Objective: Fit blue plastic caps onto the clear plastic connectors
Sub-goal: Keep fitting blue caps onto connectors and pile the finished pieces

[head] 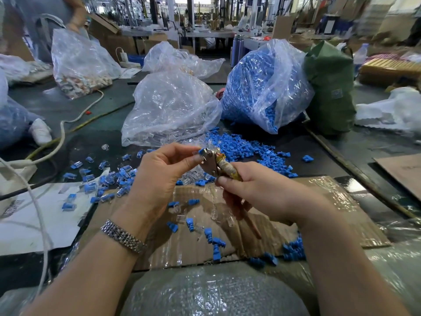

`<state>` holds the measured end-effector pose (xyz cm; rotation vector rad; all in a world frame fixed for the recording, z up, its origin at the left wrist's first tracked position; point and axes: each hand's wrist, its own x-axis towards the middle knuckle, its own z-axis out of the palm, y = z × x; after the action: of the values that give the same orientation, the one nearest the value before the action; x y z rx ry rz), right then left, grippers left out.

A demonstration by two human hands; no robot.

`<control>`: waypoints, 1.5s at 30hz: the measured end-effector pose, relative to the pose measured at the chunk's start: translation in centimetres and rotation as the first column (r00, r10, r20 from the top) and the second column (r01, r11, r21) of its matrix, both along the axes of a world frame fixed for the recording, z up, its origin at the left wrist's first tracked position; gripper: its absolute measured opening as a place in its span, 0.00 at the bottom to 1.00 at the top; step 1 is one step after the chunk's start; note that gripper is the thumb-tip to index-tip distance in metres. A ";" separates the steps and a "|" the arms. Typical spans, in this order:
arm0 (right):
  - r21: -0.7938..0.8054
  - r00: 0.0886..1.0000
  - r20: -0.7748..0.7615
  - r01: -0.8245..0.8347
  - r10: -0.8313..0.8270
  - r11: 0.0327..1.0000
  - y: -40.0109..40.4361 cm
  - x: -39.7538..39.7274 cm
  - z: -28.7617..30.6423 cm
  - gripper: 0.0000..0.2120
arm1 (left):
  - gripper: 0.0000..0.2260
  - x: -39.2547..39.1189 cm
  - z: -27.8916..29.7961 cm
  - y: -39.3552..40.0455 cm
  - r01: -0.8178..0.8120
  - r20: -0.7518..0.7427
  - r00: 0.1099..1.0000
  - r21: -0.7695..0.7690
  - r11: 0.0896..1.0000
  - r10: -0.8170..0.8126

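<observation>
The small pliers with dull grey metal jaws (pixel 210 161) have handles wrapped in worn, yellowed tape, rough-looking; the loose blue caps (pixel 241 144) are matt moulded plastic; the little clear connectors (pixel 104 147) are glassy and smooth; the big crinkled transparent bags (pixel 170 106) are thin glossy film; the flat brown cardboard sheet (pixel 227 224) is matt under shiny tape; the silver link wristband (pixel 124 237) is polished metal; the green sack (pixel 330 87) looks like dull cloth.

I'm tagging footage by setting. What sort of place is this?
Most likely a factory assembly floor: a big bag of blue caps, loose caps and clear connectors across the worktable, more workbenches behind.
</observation>
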<state>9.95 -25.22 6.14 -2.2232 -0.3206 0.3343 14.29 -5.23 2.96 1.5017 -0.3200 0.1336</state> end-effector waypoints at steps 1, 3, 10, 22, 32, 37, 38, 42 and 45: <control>0.004 1.000 -0.020 -0.009 0.009 1.000 -0.1 0.0 0.1 0.12 | 0.08 0.0 0.0 0.0 -0.004 0.001 1.000 0.026 1.000 0.004; 0.015 0.999 -0.037 -0.002 0.003 1.000 -0.6 0.0 0.4 0.13 | 0.08 0.1 0.0 0.2 -0.026 -0.004 1.000 0.073 0.997 0.026; -0.344 0.918 0.197 0.393 -0.344 0.853 -3.0 1.8 -0.4 0.12 | 0.06 1.2 -0.5 2.6 -0.338 0.082 0.935 0.505 0.794 0.345; -0.594 0.864 0.339 0.503 -0.372 0.628 -1.4 2.5 -2.3 0.29 | 0.07 0.5 0.4 3.2 -0.261 0.038 0.941 0.718 0.645 0.338; -0.511 0.881 0.424 0.044 0.208 0.858 4.5 1.9 -2.6 0.11 | 0.12 -0.1 1.7 4.8 0.255 -0.255 0.963 0.768 0.588 -0.086; -0.566 0.865 0.439 0.057 0.242 0.822 5.1 1.9 -3.1 0.07 | 0.15 -0.6 1.8 4.8 0.335 -0.293 0.942 0.779 0.530 -0.164; -0.554 0.866 0.444 0.063 0.231 0.830 5.0 1.9 -3.1 0.06 | 0.14 -0.6 1.8 4.6 0.330 -0.283 0.944 0.788 0.519 -0.171; -0.500 0.876 0.450 0.085 0.175 0.862 4.5 2.1 -3.0 0.04 | 0.08 -0.5 1.4 4.1 0.247 -0.189 0.968 0.832 0.496 -0.165; -0.312 0.904 0.425 0.096 0.048 0.945 3.6 2.2 -2.7 0.06 | 0.05 -0.2 1.1 3.8 0.171 -0.114 0.984 0.824 0.541 -0.136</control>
<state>12.11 -21.62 3.41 -2.6208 -0.5011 -0.1378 14.06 -1.39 4.09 2.4263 -0.5307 -0.2375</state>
